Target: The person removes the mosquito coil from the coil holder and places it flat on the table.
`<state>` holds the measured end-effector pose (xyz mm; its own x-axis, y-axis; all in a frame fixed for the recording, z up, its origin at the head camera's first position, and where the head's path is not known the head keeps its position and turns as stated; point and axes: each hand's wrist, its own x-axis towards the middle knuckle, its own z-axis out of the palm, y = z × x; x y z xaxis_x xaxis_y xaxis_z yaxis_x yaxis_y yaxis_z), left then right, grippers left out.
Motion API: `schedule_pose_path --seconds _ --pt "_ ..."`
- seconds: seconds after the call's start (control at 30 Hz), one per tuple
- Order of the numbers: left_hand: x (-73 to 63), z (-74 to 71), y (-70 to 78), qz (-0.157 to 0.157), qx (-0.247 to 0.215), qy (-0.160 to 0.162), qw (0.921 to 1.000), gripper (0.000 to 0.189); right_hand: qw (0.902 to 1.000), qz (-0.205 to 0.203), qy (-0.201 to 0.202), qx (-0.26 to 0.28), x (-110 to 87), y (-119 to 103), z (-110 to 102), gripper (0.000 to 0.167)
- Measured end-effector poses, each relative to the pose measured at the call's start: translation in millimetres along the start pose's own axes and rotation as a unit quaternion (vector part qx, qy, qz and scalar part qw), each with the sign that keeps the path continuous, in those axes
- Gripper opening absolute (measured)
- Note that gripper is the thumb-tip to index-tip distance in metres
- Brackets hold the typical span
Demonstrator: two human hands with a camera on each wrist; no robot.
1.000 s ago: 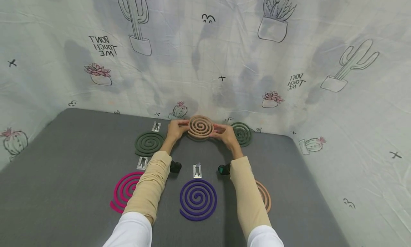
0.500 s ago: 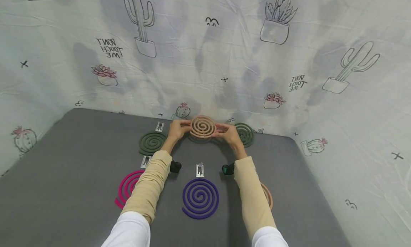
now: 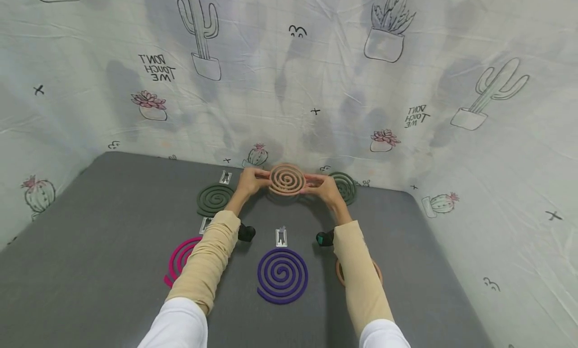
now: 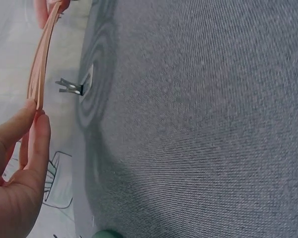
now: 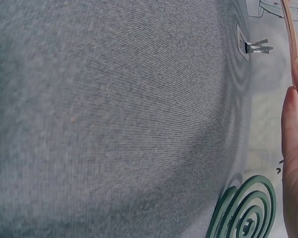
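A light-brown mosquito coil [image 3: 287, 180] is held up near the table's far edge, its flat spiral facing the head view. My left hand [image 3: 250, 182] pinches its left rim between thumb and fingers; in the left wrist view the coil shows edge-on above the thumb tip. On the opposite rim my right hand [image 3: 326, 188] has the same pinch. Below the raised coil, a small metal coil stand [image 4: 87, 85] with upright prongs sits on the table, and the coil's shadow falls around it. The head view hides this stand behind the coil and hands.
Green coils [image 3: 216, 198] [image 3: 345, 187] flank the hands. A purple coil [image 3: 282, 271] lies front centre, a pink coil [image 3: 173, 262] partly under the left sleeve, an orange coil [image 3: 378, 273] under the right. Metal stands [image 3: 281, 237] [image 3: 226, 177] lie between them. A printed cloth [image 3: 289, 87] hangs behind.
The head view has shifted slightly, moving the scene a little to the right. Both hands keep their pinch on the light-brown coil, which stays raised at the far edge.
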<state>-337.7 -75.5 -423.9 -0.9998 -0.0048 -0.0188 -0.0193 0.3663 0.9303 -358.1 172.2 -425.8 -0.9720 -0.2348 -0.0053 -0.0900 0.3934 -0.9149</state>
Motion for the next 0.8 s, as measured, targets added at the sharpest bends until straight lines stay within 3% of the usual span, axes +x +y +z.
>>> schedule_pose_path --seconds 0.23,0.47,0.8 --pt "6.2 -5.0 -8.7 0.009 -0.036 -0.025 0.999 0.031 0.9998 -0.009 -0.009 0.015 -4.7 1 -3 0.053" --pt "-12.2 -4.1 8.4 0.002 -0.016 -0.022 0.9996 0.035 0.9994 -0.007 -0.013 0.031 -10.8 0 -4 0.054" --pt "-24.5 -0.9 6.9 0.017 0.006 -0.005 0.9998 0.033 0.9994 -0.016 -0.029 0.009 -20.9 5 -7 0.052"
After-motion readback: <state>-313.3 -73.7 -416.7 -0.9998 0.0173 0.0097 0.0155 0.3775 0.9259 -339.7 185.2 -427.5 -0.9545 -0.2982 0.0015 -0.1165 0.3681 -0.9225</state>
